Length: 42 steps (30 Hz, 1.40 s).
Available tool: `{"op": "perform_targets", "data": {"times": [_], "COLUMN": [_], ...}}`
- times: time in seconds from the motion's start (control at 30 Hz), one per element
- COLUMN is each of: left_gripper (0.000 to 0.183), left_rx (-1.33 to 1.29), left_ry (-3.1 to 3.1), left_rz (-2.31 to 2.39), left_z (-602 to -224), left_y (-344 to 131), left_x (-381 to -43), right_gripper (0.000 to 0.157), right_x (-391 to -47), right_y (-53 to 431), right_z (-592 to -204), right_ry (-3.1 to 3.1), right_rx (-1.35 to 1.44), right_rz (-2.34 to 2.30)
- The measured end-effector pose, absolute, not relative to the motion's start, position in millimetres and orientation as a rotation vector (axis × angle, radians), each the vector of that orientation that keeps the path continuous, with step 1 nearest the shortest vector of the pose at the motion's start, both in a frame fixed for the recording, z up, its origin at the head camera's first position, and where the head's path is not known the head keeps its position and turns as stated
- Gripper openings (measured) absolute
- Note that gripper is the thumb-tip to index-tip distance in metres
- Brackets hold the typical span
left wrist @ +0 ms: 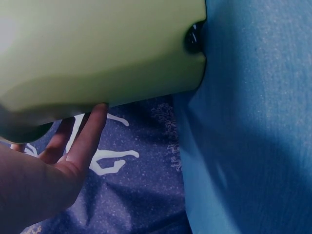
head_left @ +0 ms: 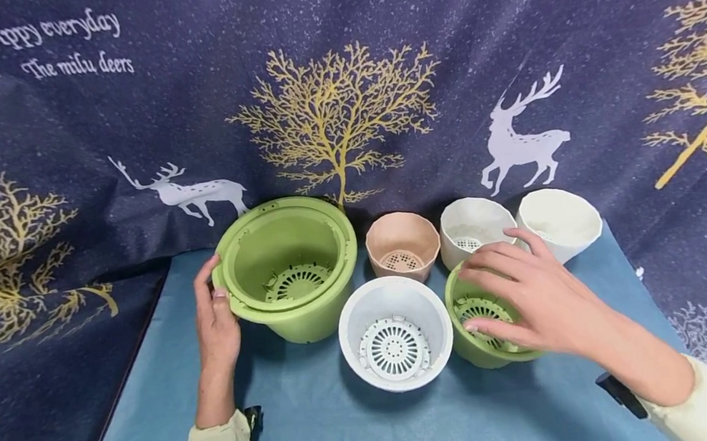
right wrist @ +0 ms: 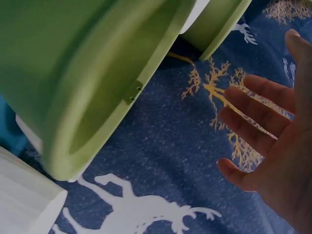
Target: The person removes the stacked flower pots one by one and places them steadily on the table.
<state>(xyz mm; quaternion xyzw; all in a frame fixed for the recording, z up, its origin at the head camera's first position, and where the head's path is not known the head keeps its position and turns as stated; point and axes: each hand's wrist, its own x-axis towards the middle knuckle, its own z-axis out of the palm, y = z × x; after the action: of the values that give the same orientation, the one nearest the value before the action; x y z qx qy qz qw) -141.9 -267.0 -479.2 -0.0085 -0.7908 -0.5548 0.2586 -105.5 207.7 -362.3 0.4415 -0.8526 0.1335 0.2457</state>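
My left hand (head_left: 218, 328) is at the left side of a large green flowerpot (head_left: 312, 323), its thumb on the rim and its fingers along the outer wall. In the left wrist view those fingers lie against the smooth green side. A second green rim sits inside the large pot's mouth. My right hand (head_left: 522, 289) hovers over a smaller green flowerpot (head_left: 487, 359), hiding part of its mouth. Its fingers (right wrist: 258, 117) are spread and hold nothing in the right wrist view. Between the two green pots stands a white flowerpot (head_left: 400, 381) with a slotted bottom.
Behind stand a pinkish-tan faceted pot (head_left: 401, 226), a white faceted pot (head_left: 472, 215) and a cream faceted pot (head_left: 563, 216). The blue tablecloth (head_left: 350, 436) lies beneath them. A dark blue cloth (head_left: 331, 7) with deer and trees hangs close behind.
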Motion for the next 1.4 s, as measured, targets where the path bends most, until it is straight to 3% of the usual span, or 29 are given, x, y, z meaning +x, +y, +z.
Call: {"op": "perform_targets", "data": {"times": [0.77,1.4], "left_gripper": [0.055,0.055], "left_rx": [-0.042,-0.04], "left_ry": [-2.128,-2.127], "left_rz": [-1.521,-1.515], "left_z": [-475.5,-476.6], "left_y": [-266.7,-265.6], "left_x": [-141.3,-141.2], "right_gripper": [0.064,0.063], "right_x": [-128.8,-154.8], "right_y": [151.5,116.2], "right_z": [-332.6,-334.9], "right_ry": [-2.336,-2.391], "right_rx": [1.46,1.563], "right_rz": [0.201,0.329]}}
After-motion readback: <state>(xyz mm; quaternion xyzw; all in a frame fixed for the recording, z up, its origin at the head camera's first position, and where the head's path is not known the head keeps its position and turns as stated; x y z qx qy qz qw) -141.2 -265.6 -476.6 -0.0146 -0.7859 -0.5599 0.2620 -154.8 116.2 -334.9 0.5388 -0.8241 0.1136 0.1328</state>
